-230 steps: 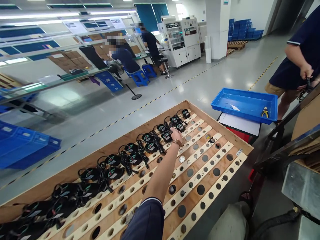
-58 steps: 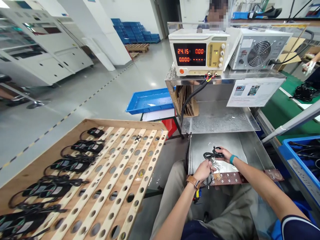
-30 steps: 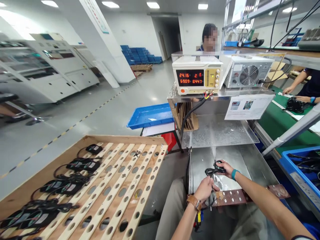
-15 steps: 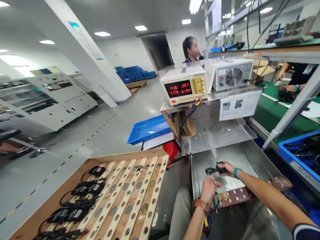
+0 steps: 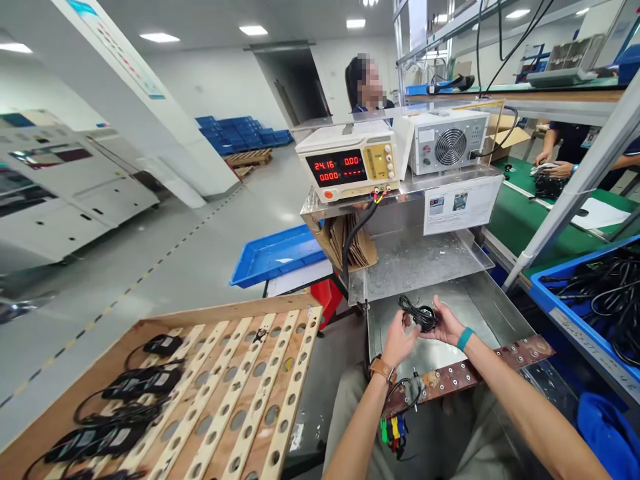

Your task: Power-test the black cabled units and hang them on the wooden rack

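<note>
A coiled black cable (image 5: 420, 313) is held between my two hands above the metal tray (image 5: 475, 293). My left hand (image 5: 401, 338) closes around the coil's left side, and my right hand (image 5: 447, 325) grips its right side. Just below my hands runs a brown perforated strip (image 5: 460, 377) with metal studs along it. A thin black lead (image 5: 414, 399) loops at its left end, near my left wrist. Coloured clips or wires (image 5: 395, 430) hang under that end.
To the left, a wooden crate (image 5: 300, 373) with slotted rails holds several black adapters (image 5: 143, 383) with cords. A power supply (image 5: 345, 167) stands on the shelf ahead. A blue bin (image 5: 560, 320) of black cables is at right. A co-worker's hands (image 5: 555, 167) work at the green bench.
My hands have come together around the coiled cable, my left hand rising to it. The power supply's readout went from 4.16 and 2.97 to 24.16 and 0.00. The view has shifted right.
</note>
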`<state>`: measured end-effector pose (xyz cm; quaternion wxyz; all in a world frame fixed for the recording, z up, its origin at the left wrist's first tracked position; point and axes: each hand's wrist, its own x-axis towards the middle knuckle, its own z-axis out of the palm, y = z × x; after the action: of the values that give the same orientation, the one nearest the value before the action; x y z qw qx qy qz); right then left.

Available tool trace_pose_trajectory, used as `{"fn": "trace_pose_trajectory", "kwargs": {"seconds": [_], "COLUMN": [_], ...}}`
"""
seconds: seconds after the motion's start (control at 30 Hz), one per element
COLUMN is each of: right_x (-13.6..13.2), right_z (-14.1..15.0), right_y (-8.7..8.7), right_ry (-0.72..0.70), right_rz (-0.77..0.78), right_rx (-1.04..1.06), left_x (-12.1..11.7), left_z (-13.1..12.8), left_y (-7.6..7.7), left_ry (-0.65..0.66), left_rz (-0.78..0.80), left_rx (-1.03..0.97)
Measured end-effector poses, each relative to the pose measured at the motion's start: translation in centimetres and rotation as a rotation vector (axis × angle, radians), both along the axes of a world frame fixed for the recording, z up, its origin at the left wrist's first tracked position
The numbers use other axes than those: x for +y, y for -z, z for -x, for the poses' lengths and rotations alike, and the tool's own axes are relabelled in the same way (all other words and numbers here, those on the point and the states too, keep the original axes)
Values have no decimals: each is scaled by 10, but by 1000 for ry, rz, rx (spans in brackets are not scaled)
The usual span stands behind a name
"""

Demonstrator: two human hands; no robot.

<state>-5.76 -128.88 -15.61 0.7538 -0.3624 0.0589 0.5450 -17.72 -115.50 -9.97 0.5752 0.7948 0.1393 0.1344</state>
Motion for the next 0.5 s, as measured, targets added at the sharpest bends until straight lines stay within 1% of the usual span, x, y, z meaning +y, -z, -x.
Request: {"fn": "trace_pose_trajectory", "kwargs": {"seconds": [0.1,0.17,0.23,0.3,0.4,0.5], "right_x": [-7,-11,-13,-13,-10,-9], "right_z": [8,9,9,9,10,14], "right_y": [-20,-30,-38,-43,-46,-46], "right_ry": [-7,-65,-126,-181,-249,-316], "right_rz": [21,58,95,118,140,164], "right_rx": [82,106,103,96,45,-47], "left_x": [4,9,13,16,17,17], "left_z": [-3,-4,-7,-10,-17,-25], "left_y": [-15,-26,-37,-48,-63,-70], "left_ry": [139,272,395,500,660,808], "left_rz": [-97,-149,-235,-355,-527,-699], "left_rx": [-10,-34,-48,-46,-61,-64]}}
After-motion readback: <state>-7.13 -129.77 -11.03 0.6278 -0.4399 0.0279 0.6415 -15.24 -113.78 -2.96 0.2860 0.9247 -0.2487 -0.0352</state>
